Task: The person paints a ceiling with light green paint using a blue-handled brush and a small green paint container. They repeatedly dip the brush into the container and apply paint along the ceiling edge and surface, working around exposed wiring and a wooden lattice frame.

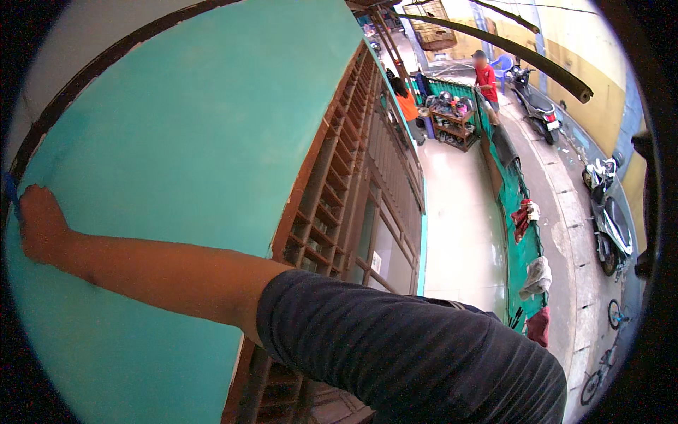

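Note:
Reaching from the lower right across to the far left, my right arm in a dark short sleeve ends in my right hand (41, 222) against a turquoise wall (162, 120). Its fingers are closed round a blue thing (11, 192), largely lost at the dark rim, too hidden to identify. A dark brown strip (81, 66) borders the wall above the hand. Wooden slatted window frames (332, 177) stand to the right of the turquoise surface. My left hand is not in view.
Beyond are a tiled walkway (455, 219), a green fence (514, 233) hung with cloths, shoe racks (452, 124), a person in red (486, 79) and another in orange (406, 106). Scooters (537, 106) line the alley. A birdcage (431, 25) and dark poles (522, 56) hang overhead.

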